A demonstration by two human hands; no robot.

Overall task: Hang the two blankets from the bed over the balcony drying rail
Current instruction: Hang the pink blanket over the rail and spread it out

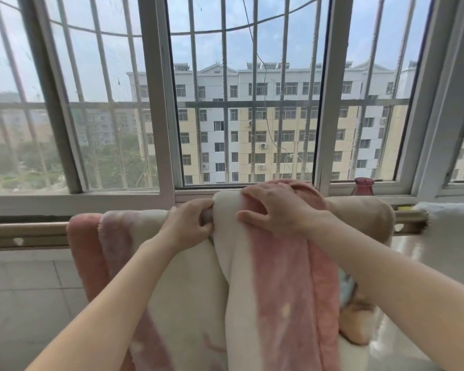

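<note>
My left hand (188, 223) pinches, my right hand (273, 210) grips the plush blanket (279, 277) bunched over the rail (24, 231); it looks soft and bulky, best held by folds.

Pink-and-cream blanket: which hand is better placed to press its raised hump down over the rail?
Probably the right. The right hand holds the hump of the pink-and-cream blanket from above; the left hand pinches its fabric lower, at the rail, better used as an anchor.

Two hands were counted, the left hand (188, 223) and the right hand (275, 208), with one rail (24, 229), one vase (363, 186) and at least two blankets (118, 250).
</note>
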